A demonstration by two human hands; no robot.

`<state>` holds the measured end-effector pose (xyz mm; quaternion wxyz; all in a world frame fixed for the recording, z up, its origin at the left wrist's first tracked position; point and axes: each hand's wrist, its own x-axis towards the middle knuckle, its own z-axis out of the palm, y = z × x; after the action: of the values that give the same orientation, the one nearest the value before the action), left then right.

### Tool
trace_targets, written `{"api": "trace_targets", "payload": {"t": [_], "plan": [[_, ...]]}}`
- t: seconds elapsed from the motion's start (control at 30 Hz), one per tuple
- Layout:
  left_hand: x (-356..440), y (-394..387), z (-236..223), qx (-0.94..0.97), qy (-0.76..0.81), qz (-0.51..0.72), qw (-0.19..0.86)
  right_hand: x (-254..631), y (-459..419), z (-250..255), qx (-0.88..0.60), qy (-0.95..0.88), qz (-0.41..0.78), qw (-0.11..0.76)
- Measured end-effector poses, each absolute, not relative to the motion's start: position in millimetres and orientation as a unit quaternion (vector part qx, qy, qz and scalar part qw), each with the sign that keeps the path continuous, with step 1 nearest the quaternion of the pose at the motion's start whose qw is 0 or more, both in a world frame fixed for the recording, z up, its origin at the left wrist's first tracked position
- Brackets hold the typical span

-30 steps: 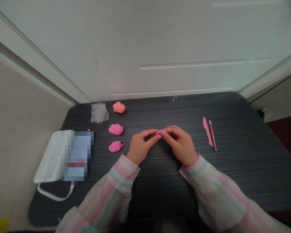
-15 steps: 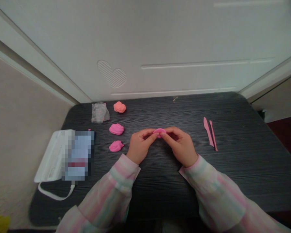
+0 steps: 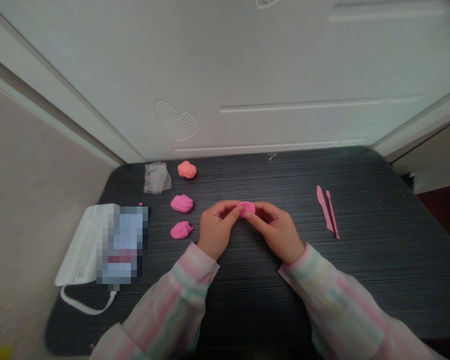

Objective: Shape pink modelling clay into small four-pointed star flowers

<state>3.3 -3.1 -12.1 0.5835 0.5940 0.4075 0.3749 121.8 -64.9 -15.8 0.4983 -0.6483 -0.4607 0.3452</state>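
A flattened round piece of pink modelling clay [image 3: 248, 207] is pinched between both hands above the middle of the table. My left hand [image 3: 218, 226] grips its left side between thumb and fingers. On the opposite edge, my right hand [image 3: 275, 227] is closed on the same piece, its thumb at the lower right. To the left of my hands lie two pink clay lumps, a farther one [image 3: 182, 203] and a nearer one [image 3: 180, 230]. Behind them sits an orange clay lump [image 3: 187, 170].
A pink plastic knife [image 3: 324, 207] and a thin pink stick tool [image 3: 332, 215] lie on the dark table [image 3: 390, 240] at right. A crumpled clear bag [image 3: 157, 178] is at back left. Nearer are a white power bank [image 3: 83, 245] and a blurred-out phone [image 3: 124, 240], with a white cable [image 3: 86, 311].
The pink clay disc has tilted and shows more of its round face. My thumbs have shifted slightly on it. The whole view has moved a little; the other things stay put.
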Motion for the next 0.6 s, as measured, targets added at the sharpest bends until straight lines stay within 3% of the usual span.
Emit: {"api": "trace_targets", "payload": {"t": [0.23,0.4,0.6], "plan": [[4.7,-5.4,-18.9,0.574,0.388,0.369,0.619,124.2,-64.0,-11.8,-0.671,-0.484,0.321,0.462],[1.4,-5.3,-16.9,0.659,0.386,0.324,0.558,128.3,-65.9,-11.6,-0.667,-0.554,0.258,0.427],[3.9,-5.5,-16.7,0.588,0.387,0.325,0.631,129.5,-66.3,-15.1,-0.680,-0.517,0.274,0.442]]}}
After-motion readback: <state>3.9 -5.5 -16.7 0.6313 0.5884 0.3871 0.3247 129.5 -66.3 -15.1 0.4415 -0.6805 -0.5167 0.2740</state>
